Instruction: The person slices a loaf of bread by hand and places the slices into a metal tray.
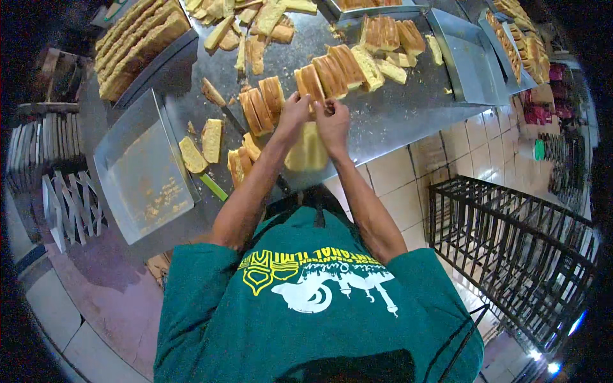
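Observation:
My left hand [294,115] and my right hand [334,124] come together over the steel table, with fingertips pinched at the near end of a brown-crusted bread piece [309,85]. My fingers partly hide where they grip it. Between my wrists lies a pale, blurred block of bread [307,152] near the table's front edge. Left of my left hand stands a row of crusted bread slices [261,105]. Beyond my right hand runs another row of sliced bread [337,72]. A knife [233,119] with a crumb-coated end lies by the left row.
At left stands a shallow metal pan [143,167] with crumbs, below a large stack of bread slabs [143,48]. Pale bread offcuts [254,24] pile up at the back. Another metal pan [467,57] is at right. A dark slatted rack [507,249] stands on the tiled floor.

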Available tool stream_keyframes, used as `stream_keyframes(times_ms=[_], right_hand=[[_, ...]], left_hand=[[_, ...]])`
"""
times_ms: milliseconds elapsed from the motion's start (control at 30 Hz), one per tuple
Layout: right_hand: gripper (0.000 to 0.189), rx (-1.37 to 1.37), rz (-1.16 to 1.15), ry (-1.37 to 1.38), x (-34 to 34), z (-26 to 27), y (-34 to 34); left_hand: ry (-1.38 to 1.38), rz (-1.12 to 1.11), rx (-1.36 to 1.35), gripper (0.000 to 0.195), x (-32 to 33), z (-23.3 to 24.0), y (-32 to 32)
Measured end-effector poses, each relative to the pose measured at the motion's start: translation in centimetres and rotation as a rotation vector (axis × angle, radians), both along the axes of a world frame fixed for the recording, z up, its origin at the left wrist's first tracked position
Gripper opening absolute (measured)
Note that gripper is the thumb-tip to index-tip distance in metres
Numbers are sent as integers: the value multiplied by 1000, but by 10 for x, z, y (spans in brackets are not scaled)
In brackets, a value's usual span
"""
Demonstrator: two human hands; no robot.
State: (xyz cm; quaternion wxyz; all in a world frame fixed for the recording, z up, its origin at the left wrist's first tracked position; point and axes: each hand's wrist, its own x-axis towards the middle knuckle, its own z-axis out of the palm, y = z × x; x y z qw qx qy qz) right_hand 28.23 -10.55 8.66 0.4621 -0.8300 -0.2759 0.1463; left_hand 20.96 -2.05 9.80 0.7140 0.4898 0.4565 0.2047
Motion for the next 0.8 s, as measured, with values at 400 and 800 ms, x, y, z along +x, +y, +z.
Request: stream_keyframes(times_ms=[400, 800], right_hand=[[69, -92, 14, -169, 61, -7, 12], [30, -77, 190, 293, 80, 16, -83]], left_hand=[[185, -96, 333, 68, 20, -2, -19], [46, -203, 70, 38, 17, 6, -79]])
